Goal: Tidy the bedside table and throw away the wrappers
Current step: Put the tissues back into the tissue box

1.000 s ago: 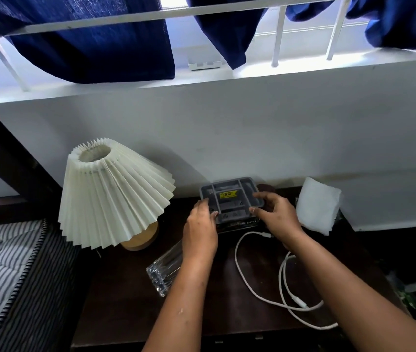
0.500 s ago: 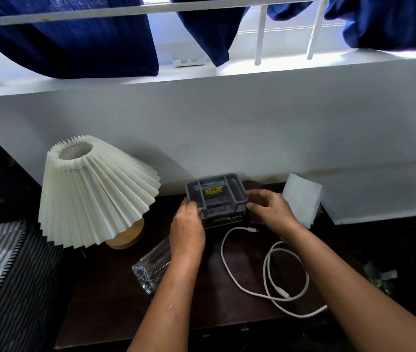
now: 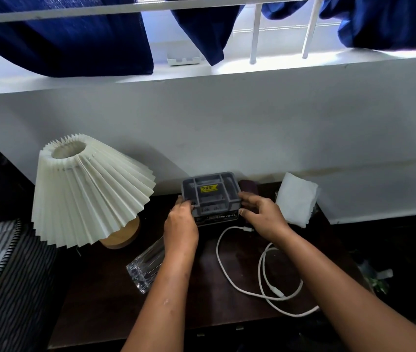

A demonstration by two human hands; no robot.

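While left hand and right hand grip tray, cable nearby

Grey organiser with yellow label, cream pleated lampshade, white cable, navy curtains.

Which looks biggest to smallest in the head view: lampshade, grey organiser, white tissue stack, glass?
1. lampshade
2. grey organiser
3. white tissue stack and glass: too alike to rank; the glass is partly hidden.
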